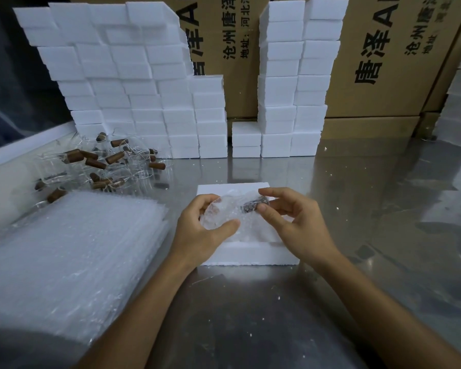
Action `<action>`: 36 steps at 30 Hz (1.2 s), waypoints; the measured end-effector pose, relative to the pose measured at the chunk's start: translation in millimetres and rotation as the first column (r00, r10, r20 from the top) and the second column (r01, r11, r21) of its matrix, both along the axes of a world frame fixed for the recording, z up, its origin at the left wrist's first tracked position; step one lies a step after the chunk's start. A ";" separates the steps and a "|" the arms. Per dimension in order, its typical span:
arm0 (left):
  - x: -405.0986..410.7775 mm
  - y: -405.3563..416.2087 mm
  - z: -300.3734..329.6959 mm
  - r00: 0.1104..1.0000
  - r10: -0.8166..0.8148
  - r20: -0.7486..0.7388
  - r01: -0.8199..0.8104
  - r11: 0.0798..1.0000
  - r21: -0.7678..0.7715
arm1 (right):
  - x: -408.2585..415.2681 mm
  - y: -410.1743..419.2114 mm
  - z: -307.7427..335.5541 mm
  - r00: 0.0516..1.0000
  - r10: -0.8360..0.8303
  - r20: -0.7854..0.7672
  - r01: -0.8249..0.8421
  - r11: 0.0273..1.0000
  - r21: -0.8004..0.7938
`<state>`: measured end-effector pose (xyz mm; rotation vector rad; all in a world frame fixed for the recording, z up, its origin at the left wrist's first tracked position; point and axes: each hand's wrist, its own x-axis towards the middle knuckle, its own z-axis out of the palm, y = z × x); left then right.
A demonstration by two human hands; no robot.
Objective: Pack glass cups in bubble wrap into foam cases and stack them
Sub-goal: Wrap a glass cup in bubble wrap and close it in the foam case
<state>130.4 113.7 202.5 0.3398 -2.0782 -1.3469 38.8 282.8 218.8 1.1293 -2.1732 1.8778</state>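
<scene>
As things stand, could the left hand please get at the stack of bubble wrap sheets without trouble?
Probably not right away: the left hand is gripping the wrapped cup over the foam case. Once it lets go, the bubble wrap sheets lie just beside it with nothing between.

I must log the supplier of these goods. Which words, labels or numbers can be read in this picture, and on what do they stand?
"唐泽" with large Latin letters starting "A", cut off: right cardboard carton.
"沧州唐泽", cut off, and "地址:", the rest out of view: same carton.
"泽 A", cut off: middle cardboard carton, partly hidden by foam cases.
"沧州唐泽", "地址:河北", cut off: same carton.
No readable text elsewhere.
</scene>
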 end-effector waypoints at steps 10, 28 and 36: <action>0.1 -2.1 -4.6 0.999 0.020 0.042 -0.012 0.984 -0.175 | -11.9 9.5 -0.6 0.983 -0.056 0.178 0.017 0.977 0.214; -6.0 12.0 -8.0 0.981 0.180 0.073 -0.153 0.947 -0.284 | -19.4 9.3 -19.7 0.976 -0.158 -0.151 0.194 0.944 0.268; -7.6 9.8 -8.3 0.984 0.157 0.090 -0.131 0.962 -0.240 | -21.1 8.7 -21.5 0.975 -0.164 -0.150 0.198 0.948 0.249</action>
